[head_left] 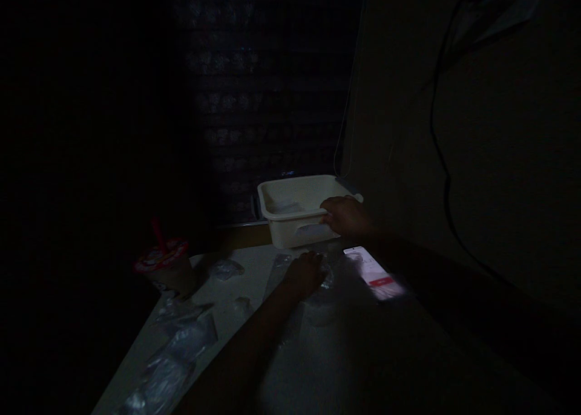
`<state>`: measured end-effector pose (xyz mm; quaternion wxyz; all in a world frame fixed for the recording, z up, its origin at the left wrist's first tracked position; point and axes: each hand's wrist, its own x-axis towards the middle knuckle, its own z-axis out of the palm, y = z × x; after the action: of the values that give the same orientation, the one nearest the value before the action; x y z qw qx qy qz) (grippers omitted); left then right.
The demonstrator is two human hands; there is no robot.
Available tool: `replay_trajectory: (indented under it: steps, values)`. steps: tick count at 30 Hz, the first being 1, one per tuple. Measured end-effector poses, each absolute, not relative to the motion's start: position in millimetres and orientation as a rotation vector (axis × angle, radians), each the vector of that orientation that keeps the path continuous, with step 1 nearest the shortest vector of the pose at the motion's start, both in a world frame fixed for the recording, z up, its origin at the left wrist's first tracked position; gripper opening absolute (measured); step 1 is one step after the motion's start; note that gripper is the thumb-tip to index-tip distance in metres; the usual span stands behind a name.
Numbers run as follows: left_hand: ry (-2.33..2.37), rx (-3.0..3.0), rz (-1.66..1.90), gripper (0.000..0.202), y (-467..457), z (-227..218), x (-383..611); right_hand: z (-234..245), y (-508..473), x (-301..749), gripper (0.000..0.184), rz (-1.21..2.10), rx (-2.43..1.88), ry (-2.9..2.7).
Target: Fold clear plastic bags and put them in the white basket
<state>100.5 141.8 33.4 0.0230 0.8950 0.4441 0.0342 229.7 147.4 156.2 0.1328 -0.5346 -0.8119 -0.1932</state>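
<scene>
The scene is very dark. My right hand (347, 216) is closed over the front right rim of a white plastic tub (284, 232), which stands at the far end of the table. Inside the tub lies some pale, flat material that I cannot make out. Closer to me, my left hand (305, 276) rests low over the table with its fingers curled on a crinkled clear plastic bag (327, 277). A phone (376, 276) with its screen lit lies to the right of that hand.
Several crumpled clear plastic pieces (170, 366) lie along the left side of the white table (231, 318). A lidded cup (167, 270) with a red straw stands at the left edge. A dark cable (447, 191) hangs down the right wall; slatted blinds (272, 100) are behind.
</scene>
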Motion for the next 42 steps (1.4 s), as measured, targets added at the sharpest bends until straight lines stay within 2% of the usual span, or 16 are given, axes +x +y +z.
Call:
replay_trajectory:
  steps: [7, 16, 20, 23, 27, 34, 37, 39, 42]
  values:
    - [1.385, 2.700, -0.018, 0.053, 128, 4, 131, 137, 156, 233, 0.014, -0.576, -1.566, -2.395]
    - [1.396, 2.791, -0.075, 0.044, 69, 27, 86, 99, 158, 229, 0.019, -0.513, -1.600, -2.428]
    - [1.580, 2.732, -0.024, 0.057, 72, 19, 55, 84, 153, 227, 0.020, -0.535, -1.576, -2.469]
    - [1.802, 2.574, -0.112, 0.063, 73, 9, 39, 77, 152, 227, 0.020, -0.520, -1.585, -2.476]
    - [1.880, 2.485, -0.155, 0.059, 70, 8, 26, 77, 153, 230, 0.023, -0.474, -1.562, -2.510]
    - [1.806, 2.520, -0.075, 0.027, 81, 29, 4, 90, 115, 229, 0.031, -0.487, -1.285, -2.484]
    - [1.843, 2.504, 0.002, 0.025, 88, 39, -7, 78, 85, 229, 0.032, -0.257, -1.103, -2.699]
    - [1.890, 2.504, 0.083, 0.029, 91, 49, -16, 64, 70, 230, 0.040, -0.069, -0.985, -2.831]
    - [1.905, 2.543, 0.188, 0.033, 91, 65, -30, 44, 57, 232, 0.047, -0.031, -0.989, -2.936]
